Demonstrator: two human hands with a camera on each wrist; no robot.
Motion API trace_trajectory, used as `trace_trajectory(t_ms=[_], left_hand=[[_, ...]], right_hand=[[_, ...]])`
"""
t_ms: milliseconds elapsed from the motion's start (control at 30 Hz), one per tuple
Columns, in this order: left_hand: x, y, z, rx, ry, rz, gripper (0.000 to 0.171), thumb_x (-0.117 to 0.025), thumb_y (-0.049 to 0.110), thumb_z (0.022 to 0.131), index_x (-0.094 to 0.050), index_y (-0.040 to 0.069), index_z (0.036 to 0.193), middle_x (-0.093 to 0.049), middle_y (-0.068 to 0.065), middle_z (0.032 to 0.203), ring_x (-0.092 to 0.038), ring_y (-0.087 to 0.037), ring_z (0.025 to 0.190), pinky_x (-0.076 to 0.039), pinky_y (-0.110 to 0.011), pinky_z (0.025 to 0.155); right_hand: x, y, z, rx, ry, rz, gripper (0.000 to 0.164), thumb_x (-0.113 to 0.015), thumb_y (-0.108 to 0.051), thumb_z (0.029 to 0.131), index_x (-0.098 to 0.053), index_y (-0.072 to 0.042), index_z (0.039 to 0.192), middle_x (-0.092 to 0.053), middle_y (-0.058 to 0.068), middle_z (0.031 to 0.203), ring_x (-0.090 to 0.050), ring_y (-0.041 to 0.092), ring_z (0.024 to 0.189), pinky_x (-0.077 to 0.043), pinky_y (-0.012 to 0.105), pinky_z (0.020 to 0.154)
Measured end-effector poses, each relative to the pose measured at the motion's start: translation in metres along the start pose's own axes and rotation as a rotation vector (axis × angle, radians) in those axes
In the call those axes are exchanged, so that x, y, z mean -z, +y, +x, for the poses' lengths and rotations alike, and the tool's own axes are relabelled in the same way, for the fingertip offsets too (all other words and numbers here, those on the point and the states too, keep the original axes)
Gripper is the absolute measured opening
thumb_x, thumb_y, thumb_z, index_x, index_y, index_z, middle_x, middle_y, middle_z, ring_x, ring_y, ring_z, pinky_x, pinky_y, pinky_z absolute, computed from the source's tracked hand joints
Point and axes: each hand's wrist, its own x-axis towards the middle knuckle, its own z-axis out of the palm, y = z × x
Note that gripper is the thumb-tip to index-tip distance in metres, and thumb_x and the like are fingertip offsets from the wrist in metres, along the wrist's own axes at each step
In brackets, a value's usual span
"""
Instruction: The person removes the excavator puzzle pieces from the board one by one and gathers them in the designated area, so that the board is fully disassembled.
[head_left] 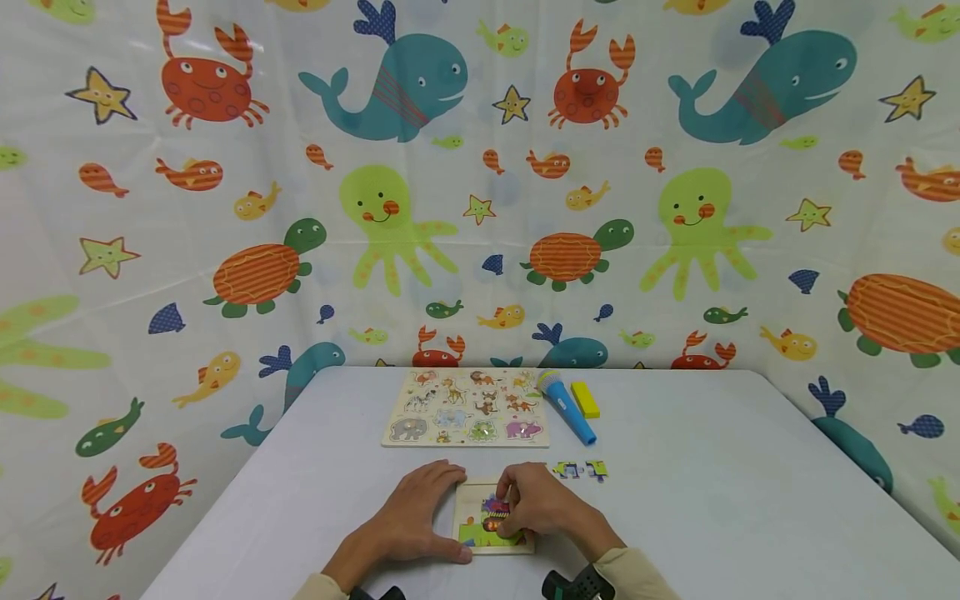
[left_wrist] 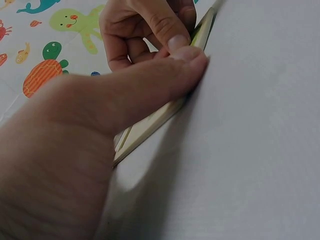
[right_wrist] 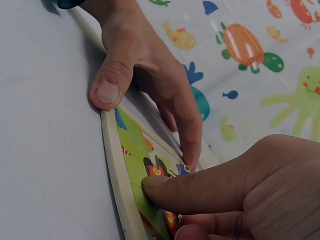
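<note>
A small wooden jigsaw puzzle tray (head_left: 467,500) lies on the table, its lower part and right-middle filled with colourful pieces (right_wrist: 131,150). My left hand (head_left: 420,512) holds the tray's left side, thumb at the near edge and fingers at the far edge. Over the right part of the tray, my right hand (head_left: 542,504) pinches a puzzle piece (head_left: 492,512) with curled fingers. Its thumb lies against the picture surface in the right wrist view. That hand partly hides the piece and the tray's right side.
Two loose jigsaw pieces (head_left: 581,470) lie beyond the right hand. Farther back are a wooden animal puzzle board (head_left: 465,408), a blue toy microphone (head_left: 572,412) and a yellow block (head_left: 585,400). A sea-animal curtain (head_left: 480,292) hangs behind the white table (head_left: 712,483).
</note>
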Motion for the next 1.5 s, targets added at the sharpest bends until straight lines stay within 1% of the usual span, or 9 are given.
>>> trace_trajectory(t_ms=[333,467,633,900,1167,1500], left_hand=[[0.0013,0.0021,0.0005,0.013,0.000,0.002,0.106,-0.069,0.084,0.066,-0.049,0.020,0.148,-0.046,0.000,0.154,-0.032,-0.032,0.148,-0.025,-0.063,0.120],[0.0016,0.0032,0.0007,0.022,-0.005,-0.003,0.106,-0.069,0.085,0.066,-0.049,0.020,0.148,-0.046,0.000,0.154,-0.032,-0.032,0.148,-0.024,-0.063,0.120],[0.0007,0.0027,0.0013,0.031,-0.007,-0.009,0.106,-0.069,0.084,0.066,-0.049,0.020,0.148,-0.046,0.000,0.154,-0.032,-0.032,0.148,-0.023,-0.063,0.121],[-0.0005,0.0015,0.0017,0.045,-0.003,-0.013,0.108,-0.068,0.086,0.064,-0.049,0.021,0.148,-0.045,0.001,0.155,-0.031,-0.031,0.149,-0.022,-0.061,0.122],[-0.0001,0.0004,0.0018,0.042,-0.002,-0.009,0.109,-0.067,0.087,0.064,-0.048,0.021,0.149,-0.045,0.001,0.156,-0.030,-0.031,0.150,-0.022,-0.062,0.122],[-0.0021,-0.0009,0.0009,0.021,-0.013,-0.014,0.108,-0.067,0.087,0.065,-0.048,0.021,0.148,-0.045,0.002,0.154,-0.031,-0.030,0.149,-0.024,-0.062,0.121]], right_hand=[[0.0021,0.0022,0.0020,0.021,-0.008,0.030,0.034,-0.088,-0.004,0.075,-0.061,-0.008,0.094,-0.061,0.004,0.067,-0.053,0.012,0.045,-0.045,0.020,0.042],[0.0026,0.0015,0.0033,0.030,0.008,0.033,0.031,-0.088,-0.005,0.076,-0.062,-0.009,0.093,-0.061,0.004,0.070,-0.054,0.013,0.048,-0.048,0.023,0.045],[0.0024,0.0006,0.0043,0.034,0.025,0.059,0.026,-0.086,-0.006,0.079,-0.064,-0.008,0.092,-0.063,0.004,0.075,-0.058,0.014,0.054,-0.052,0.026,0.049],[0.0029,0.0043,0.0055,0.092,0.034,0.112,0.008,-0.075,-0.003,0.089,-0.067,-0.003,0.092,-0.064,0.004,0.079,-0.056,0.013,0.052,-0.050,0.021,0.047],[0.0019,0.0056,0.0093,0.063,0.062,0.138,0.008,-0.075,-0.008,0.091,-0.067,-0.008,0.094,-0.064,0.004,0.079,-0.058,0.014,0.057,-0.053,0.024,0.052],[0.0016,0.0063,0.0026,0.016,0.095,0.165,0.008,-0.072,-0.008,0.092,-0.067,-0.006,0.098,-0.063,0.005,0.078,-0.058,0.015,0.057,-0.051,0.026,0.053]])
